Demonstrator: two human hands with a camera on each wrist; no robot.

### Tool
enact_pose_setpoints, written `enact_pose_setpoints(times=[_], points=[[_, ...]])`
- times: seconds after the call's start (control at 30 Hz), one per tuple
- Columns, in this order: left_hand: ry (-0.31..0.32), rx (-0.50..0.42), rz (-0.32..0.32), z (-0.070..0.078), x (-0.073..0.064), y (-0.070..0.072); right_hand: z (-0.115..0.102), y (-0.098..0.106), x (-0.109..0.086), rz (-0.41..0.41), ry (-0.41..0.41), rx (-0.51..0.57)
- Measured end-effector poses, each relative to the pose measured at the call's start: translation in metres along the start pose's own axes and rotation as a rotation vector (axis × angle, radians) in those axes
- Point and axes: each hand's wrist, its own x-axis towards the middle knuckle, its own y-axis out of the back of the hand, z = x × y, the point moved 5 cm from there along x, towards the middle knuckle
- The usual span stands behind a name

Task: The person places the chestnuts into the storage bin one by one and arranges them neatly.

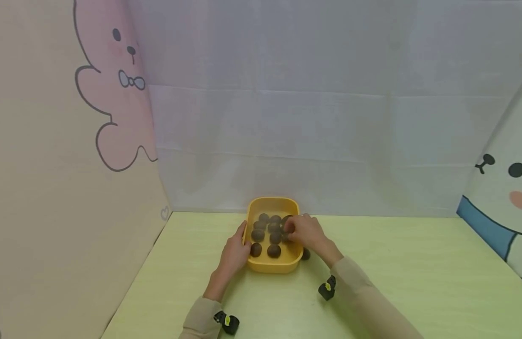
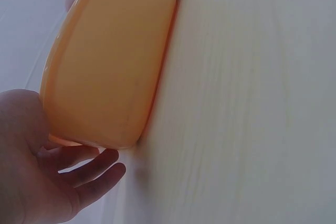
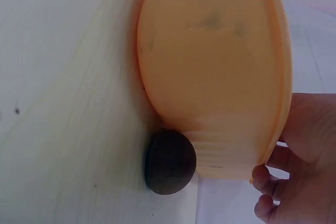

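Note:
A yellow plastic tray (image 1: 273, 267) stands on the table and holds several dark brown balls (image 1: 274, 251). My left hand (image 1: 235, 252) grips its left wall; in the left wrist view the thumb side lies at the rim and the fingers spread along the outside. My right hand (image 1: 307, 231) reaches over the right rim, its bent fingertips among the balls on that side. Whether a ball is pinched there is hidden. Outside the tray, by its right wall, a dark ball (image 3: 170, 161) rests on the table.
The pale yellow-green table (image 1: 396, 282) carries the tray near its back edge. Behind rises a white cloth wall (image 1: 312, 122). Side panels with cartoon animals, a pink one (image 1: 112, 84) at left and a white one (image 1: 504, 188) at right, bound the space.

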Motion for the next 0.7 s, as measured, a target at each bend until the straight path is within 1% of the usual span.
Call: enact_pose_setpoints(times=[0.1, 0.17, 0.23, 0.3, 0.37, 0.43, 0.47, 0.57, 0.7], points=[[0.003, -0.003, -0.001, 0.001, 0.0, -0.001, 0.0, -0.001, 0.0, -0.025, -0.017, -0.023], [0.004, -0.005, -0.003, 0.001, 0.0, -0.001, 0.002, 0.0, -0.003, 0.001, -0.024, -0.015], [0.002, -0.005, -0.005, 0.002, -0.001, -0.001, 0.005, 0.003, -0.007, 0.06, -0.024, 0.022], [0.003, -0.004, -0.006, 0.002, -0.001, -0.002, 0.009, 0.008, -0.011, 0.148, -0.011, 0.076], [0.002, -0.002, -0.005, 0.002, -0.001, -0.002, 0.013, 0.014, -0.016, 0.224, 0.005, 0.155], [0.001, -0.002, -0.002, 0.002, 0.0, -0.002, 0.018, 0.019, -0.021, 0.273, 0.012, 0.225], [0.0, -0.002, -0.001, 0.002, 0.0, -0.001, 0.02, 0.02, -0.023, 0.285, 0.011, 0.253], [-0.002, 0.001, 0.002, 0.0, 0.001, -0.002, 0.028, 0.021, -0.029, 0.283, -0.024, 0.312], [0.001, 0.004, 0.002, -0.001, 0.001, -0.002, 0.039, 0.017, -0.037, 0.245, -0.091, 0.369]])
